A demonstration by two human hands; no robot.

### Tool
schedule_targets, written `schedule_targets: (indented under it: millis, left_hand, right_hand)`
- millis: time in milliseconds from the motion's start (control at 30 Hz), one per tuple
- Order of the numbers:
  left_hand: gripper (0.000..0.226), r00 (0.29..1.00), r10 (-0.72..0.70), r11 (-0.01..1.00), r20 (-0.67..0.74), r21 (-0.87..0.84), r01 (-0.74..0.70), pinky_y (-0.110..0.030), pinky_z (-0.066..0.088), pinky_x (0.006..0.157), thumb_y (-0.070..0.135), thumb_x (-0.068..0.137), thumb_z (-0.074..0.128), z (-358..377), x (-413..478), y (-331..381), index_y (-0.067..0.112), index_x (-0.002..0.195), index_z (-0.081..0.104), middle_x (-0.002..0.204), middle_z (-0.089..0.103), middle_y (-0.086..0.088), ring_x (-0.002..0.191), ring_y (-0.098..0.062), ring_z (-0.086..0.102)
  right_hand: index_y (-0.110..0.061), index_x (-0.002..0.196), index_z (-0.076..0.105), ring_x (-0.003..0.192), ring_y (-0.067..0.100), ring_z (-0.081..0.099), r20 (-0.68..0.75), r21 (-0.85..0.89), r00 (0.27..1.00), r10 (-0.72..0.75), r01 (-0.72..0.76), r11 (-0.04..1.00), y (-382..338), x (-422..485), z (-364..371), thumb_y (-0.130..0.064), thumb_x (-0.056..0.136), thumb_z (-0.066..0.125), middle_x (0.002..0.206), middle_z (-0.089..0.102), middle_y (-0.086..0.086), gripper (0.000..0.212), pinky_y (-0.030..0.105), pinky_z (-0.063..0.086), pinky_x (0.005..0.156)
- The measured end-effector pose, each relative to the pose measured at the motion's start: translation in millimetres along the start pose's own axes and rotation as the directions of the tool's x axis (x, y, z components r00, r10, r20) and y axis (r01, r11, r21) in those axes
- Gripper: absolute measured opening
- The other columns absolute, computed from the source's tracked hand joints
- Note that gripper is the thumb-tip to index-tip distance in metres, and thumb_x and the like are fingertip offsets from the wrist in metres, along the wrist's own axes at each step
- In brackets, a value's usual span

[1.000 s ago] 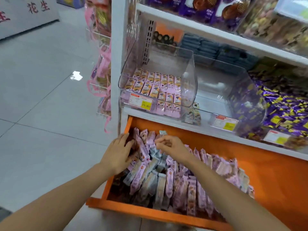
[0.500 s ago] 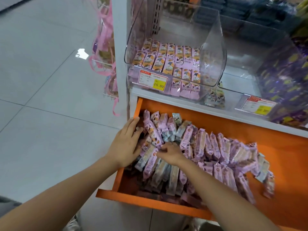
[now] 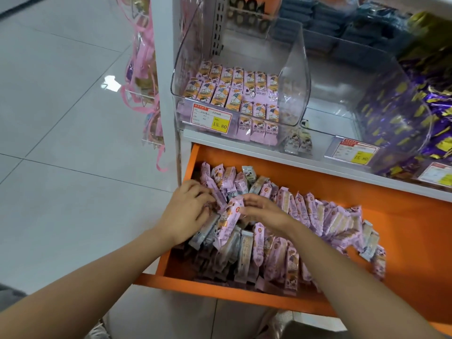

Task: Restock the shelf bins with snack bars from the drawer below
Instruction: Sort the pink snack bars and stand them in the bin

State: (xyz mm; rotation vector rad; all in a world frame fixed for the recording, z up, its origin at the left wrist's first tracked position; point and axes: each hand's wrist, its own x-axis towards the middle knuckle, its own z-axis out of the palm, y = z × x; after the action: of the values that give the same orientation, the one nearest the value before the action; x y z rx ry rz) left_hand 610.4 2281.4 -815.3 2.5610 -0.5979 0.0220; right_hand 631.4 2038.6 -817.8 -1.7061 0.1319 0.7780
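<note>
An orange drawer (image 3: 403, 241) stands pulled out under the shelf, packed with several pink and grey wrapped snack bars (image 3: 305, 214). My left hand (image 3: 188, 214) lies at the drawer's left end, its fingers curled around pink bars there. My right hand (image 3: 264, 211) is beside it, fingers bent over a pink bar (image 3: 228, 221) that sticks up from the pile. Above, a clear shelf bin (image 3: 297, 77) holds rows of the same pink and orange bars (image 3: 234, 91) across its floor.
A second clear bin (image 3: 342, 118) to the right looks almost bare, with two small packs (image 3: 298, 143) in front of it. Purple-wrapped sweets (image 3: 437, 113) fill the bin at far right. Pink ribbon packs (image 3: 144, 69) hang left of the shelf post, over a grey tiled floor (image 3: 61, 167).
The view has dropped and moved closer to the drawer. My left hand's fingers have curled onto the bars, and my right hand has lifted a pink bar's end out of the pile.
</note>
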Motion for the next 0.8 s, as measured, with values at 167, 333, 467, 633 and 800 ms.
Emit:
schedule_targets:
  millis: [167, 333, 467, 633, 800]
  left_hand:
    - [0.033, 0.782, -0.179, 0.625, 0.597, -0.545, 0.559, -0.026, 0.046, 0.089, 0.035, 0.101, 0.049, -2.8, 14.2, 46.2, 0.013, 0.124, 0.059, 0.126, 0.051, 0.017, 0.095, 0.003, 0.054]
    - [0.025, 0.833, -0.203, 0.553, 0.515, -0.641, 0.532, -0.028, 0.037, 0.067, 0.042, 0.093, 0.061, 21.2, 22.2, 57.3, 0.022, 0.079, 0.064, 0.070, 0.047, 0.006, 0.065, -0.015, 0.043]
    - [0.053, 0.813, -0.245, 0.565, 0.528, -0.604, 0.562, -0.037, 0.053, 0.090, 0.071, 0.081, 0.057, 31.4, 28.4, 63.2, 0.026, 0.107, 0.070, 0.106, 0.066, 0.010, 0.104, -0.016, 0.062]
    - [0.019, 0.788, -0.262, 0.879, 0.557, -0.200, 0.433, -0.033, 0.047, 0.090, 0.032, 0.100, 0.051, 49.8, 26.8, 54.5, 0.025, 0.109, 0.066, 0.101, 0.067, 0.000, 0.096, -0.022, 0.064]
    - [0.039, 0.598, -0.235, 0.969, 0.767, 0.135, 0.207, -0.029, 0.040, 0.093, 0.031, 0.101, 0.044, 81.4, 27.6, 54.9, 0.019, 0.137, 0.049, 0.148, 0.044, -0.012, 0.127, -0.031, 0.049]
  right_hand:
    - [-0.009, 0.118, 0.056, 0.089, 0.020, 0.064, 0.022, 0.350, 0.994, -0.106, 0.092, 0.932, -5.0, -18.6, -21.3, -0.003, 0.089, 0.060, 0.099, 0.061, 0.007, 0.029, 0.037, 0.053, 0.091]
    - [-0.009, 0.115, 0.056, 0.094, 0.024, 0.064, -0.023, 0.427, 0.990, -0.138, 0.134, 0.894, -5.8, -36.2, -27.3, -0.012, 0.091, 0.064, 0.098, 0.067, 0.007, 0.026, 0.040, 0.054, 0.089]
    - [-0.004, 0.122, 0.054, 0.086, 0.022, 0.064, -0.160, 0.291, 0.981, -0.106, 0.149, 0.945, -7.0, -46.0, -27.4, -0.007, 0.090, 0.064, 0.099, 0.065, 0.010, 0.033, 0.038, 0.054, 0.085]
    - [-0.003, 0.123, 0.047, 0.086, 0.023, 0.060, -0.289, 0.268, 0.957, 0.023, 0.058, 0.962, 8.9, -54.7, -40.7, -0.004, 0.091, 0.064, 0.098, 0.060, 0.011, 0.036, 0.037, 0.052, 0.082]
    - [0.000, 0.131, 0.042, 0.090, 0.025, 0.060, -0.289, 0.255, 0.953, 0.094, -0.018, 0.967, 25.0, -54.9, -51.0, -0.005, 0.090, 0.066, 0.100, 0.060, 0.012, 0.048, 0.041, 0.052, 0.087]
